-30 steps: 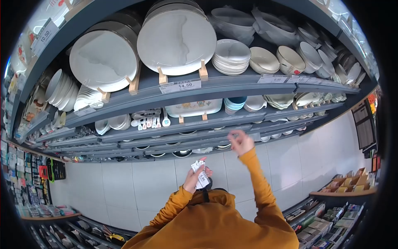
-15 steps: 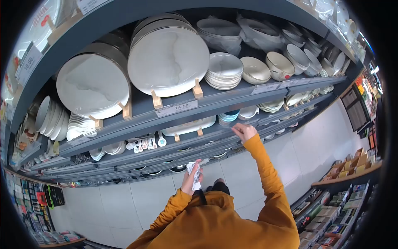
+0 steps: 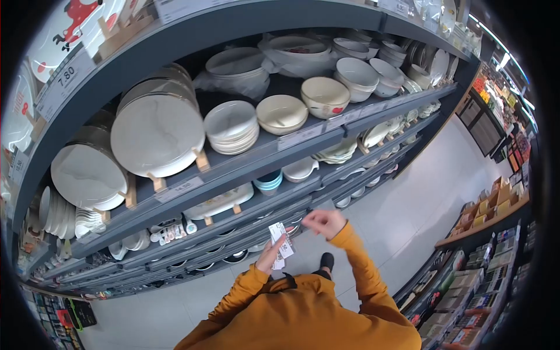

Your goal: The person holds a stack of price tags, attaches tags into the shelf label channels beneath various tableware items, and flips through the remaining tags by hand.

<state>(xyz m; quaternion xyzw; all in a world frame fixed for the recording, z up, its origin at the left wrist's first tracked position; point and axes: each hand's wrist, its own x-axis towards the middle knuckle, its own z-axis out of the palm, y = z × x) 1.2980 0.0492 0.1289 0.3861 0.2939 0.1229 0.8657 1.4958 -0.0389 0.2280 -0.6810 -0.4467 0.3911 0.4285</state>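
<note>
My left hand (image 3: 269, 255) is closed around a few white printed price tags (image 3: 284, 249), low in front of my body. To its right, my right hand (image 3: 325, 224) hangs in front of the lower shelves with its fingers curled together at the tips. Whatever those fingers may pinch is too small to make out. Just above the right hand, on the second shelf, are a blue and white bowl stack (image 3: 269, 182) and a white bowl with a handle (image 3: 300, 169). A long rectangular dish (image 3: 220, 202) leans on wooden pegs left of them.
The upper shelf carries large marbled plates (image 3: 156, 135), a stack of white bowls (image 3: 232, 125), a cream bowl (image 3: 282, 113) and other bowls. Price labels (image 3: 179, 189) line its front edge (image 3: 245, 167). Behind me to the right stands another display with wooden boxes (image 3: 485, 207).
My view has shifted to the right along the shelves. My right hand has come down and left, away from the second shelf and closer to my left hand. The left hand still holds the tags.
</note>
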